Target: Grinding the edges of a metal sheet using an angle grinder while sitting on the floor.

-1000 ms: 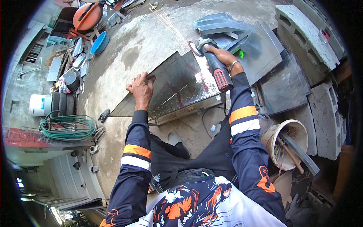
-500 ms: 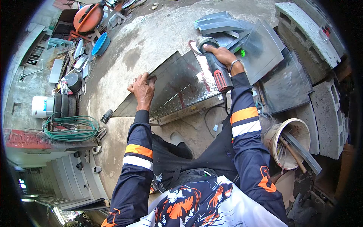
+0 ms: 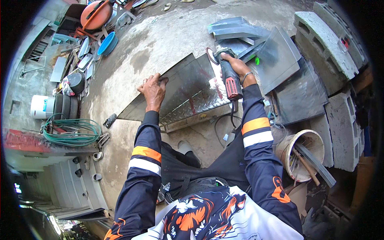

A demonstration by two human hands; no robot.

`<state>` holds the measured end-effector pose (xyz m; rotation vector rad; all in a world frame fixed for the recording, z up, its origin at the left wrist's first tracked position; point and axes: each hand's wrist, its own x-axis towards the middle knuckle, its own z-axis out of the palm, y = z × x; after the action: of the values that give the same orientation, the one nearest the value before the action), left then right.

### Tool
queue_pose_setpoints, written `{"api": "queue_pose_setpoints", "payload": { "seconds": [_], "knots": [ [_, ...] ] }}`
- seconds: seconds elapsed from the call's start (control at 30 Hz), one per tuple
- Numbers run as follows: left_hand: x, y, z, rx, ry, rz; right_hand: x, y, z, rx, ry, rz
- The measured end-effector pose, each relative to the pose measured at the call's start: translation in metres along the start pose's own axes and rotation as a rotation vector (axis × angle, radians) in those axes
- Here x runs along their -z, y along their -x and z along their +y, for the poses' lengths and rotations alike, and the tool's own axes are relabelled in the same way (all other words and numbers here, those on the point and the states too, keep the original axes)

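My right hand is closed around the body of an angle grinder, black and red, its cord trailing down toward my legs. The grinder's round disc is at the far end, beside the right end of a grey metal sheet; whether they touch I cannot tell. My left hand grips the sheet's far-left edge, fingers bent and thumb to the right. Under the sheet shows a shiny tread-patterned plate, with a bar along its near side.
Right of the grinder lie bent metal pieces and flat sheets. Concrete blocks and a bucket of scraps stand at the right. A green hose, a blue basin and an orange drum are at the left.
The grinder has shifted slightly toward me and its body has turned a little more in line with my forearm. My left hand stays at the sheet's edge. The view has shifted slightly.
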<state>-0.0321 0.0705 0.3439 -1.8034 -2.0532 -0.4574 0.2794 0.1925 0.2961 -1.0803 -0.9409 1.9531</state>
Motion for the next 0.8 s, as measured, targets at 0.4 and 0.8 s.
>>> {"api": "queue_pose_setpoints", "payload": {
  "seconds": [0.4, 0.8],
  "knots": [
    [0.002, 0.002, 0.006, 0.031, 0.013, -0.006, -0.008, 0.005, -0.006, 0.121, 0.188, 0.180],
    [0.001, 0.002, 0.000, 0.075, 0.041, -0.026, -0.044, 0.036, -0.019, 0.440, 0.712, 0.383]
  ]
}}
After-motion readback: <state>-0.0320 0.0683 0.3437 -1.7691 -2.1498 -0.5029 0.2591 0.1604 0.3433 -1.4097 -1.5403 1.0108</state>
